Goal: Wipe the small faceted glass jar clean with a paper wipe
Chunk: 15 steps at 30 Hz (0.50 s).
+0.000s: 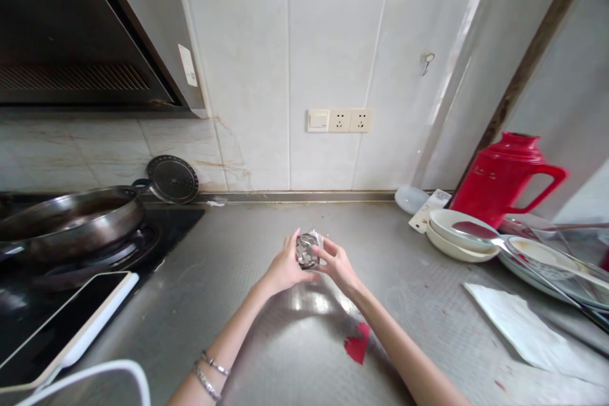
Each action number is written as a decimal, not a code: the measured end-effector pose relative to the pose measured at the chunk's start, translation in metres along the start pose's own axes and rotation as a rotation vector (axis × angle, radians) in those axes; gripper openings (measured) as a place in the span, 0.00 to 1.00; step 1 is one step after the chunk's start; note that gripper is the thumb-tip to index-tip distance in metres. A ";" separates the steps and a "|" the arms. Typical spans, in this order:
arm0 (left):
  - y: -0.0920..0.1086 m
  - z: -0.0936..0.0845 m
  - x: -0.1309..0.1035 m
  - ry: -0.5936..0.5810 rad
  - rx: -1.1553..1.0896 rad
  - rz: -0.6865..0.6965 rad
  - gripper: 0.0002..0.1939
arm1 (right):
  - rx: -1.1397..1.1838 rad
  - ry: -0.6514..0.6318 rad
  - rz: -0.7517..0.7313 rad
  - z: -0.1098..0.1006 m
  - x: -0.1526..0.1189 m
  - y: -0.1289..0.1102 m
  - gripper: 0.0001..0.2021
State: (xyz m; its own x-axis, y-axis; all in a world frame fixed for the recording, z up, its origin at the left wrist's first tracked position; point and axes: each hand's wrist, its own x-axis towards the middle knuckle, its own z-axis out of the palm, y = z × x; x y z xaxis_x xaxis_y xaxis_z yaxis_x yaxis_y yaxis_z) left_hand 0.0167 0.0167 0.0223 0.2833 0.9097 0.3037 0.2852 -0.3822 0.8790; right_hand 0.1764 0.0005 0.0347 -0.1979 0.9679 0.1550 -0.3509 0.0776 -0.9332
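Note:
Above the steel countertop, both of my hands meet around a small roundish thing with a crumpled, silvery-grey face (307,250); its exact kind I cannot make out. My left hand (287,264) is closed around its left side and lower edge. On the other side, my right hand (337,264) grips it, with a finger reaching over the front and a whitish edge showing beside the fingers. Below the hands, a torn red scrap (358,343) lies on the countertop (266,355), near my right forearm.
To the left are a steel pan (95,222) on the black stove and a phone (61,323) with a white cable (118,365). At right stand a red thermos (504,174), stacked bowls (457,250) and plates with utensils. A white folded sheet (518,323) lies in front.

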 end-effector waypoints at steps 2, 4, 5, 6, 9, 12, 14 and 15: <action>-0.003 -0.001 0.000 -0.018 0.123 0.017 0.59 | -0.007 0.011 0.024 0.002 0.000 0.000 0.23; -0.004 -0.001 -0.001 -0.029 0.178 0.040 0.56 | -0.044 0.023 0.047 0.003 0.000 0.000 0.23; -0.003 0.000 -0.001 -0.024 0.189 0.047 0.55 | -0.064 0.029 0.055 0.004 0.000 0.000 0.24; -0.003 0.001 -0.001 -0.014 0.197 0.048 0.52 | -0.077 0.032 0.062 0.004 0.000 0.000 0.24; 0.000 0.004 -0.001 0.018 0.213 0.059 0.47 | -0.067 0.041 0.077 0.003 0.001 0.000 0.23; 0.004 0.004 -0.001 0.034 0.210 0.076 0.43 | -0.032 0.074 0.115 -0.001 0.003 0.001 0.23; 0.006 0.004 -0.001 0.036 0.187 0.083 0.42 | -0.047 0.096 0.142 -0.005 0.005 0.002 0.23; 0.006 0.004 -0.001 0.033 0.170 0.087 0.41 | -0.076 0.106 0.143 -0.006 0.006 0.003 0.23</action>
State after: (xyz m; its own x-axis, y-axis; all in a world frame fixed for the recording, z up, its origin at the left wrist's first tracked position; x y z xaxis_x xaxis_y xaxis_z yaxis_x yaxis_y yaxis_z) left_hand 0.0221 0.0127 0.0259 0.2843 0.8757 0.3902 0.4126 -0.4792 0.7747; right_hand 0.1799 0.0085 0.0308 -0.1423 0.9897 -0.0123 -0.2547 -0.0487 -0.9658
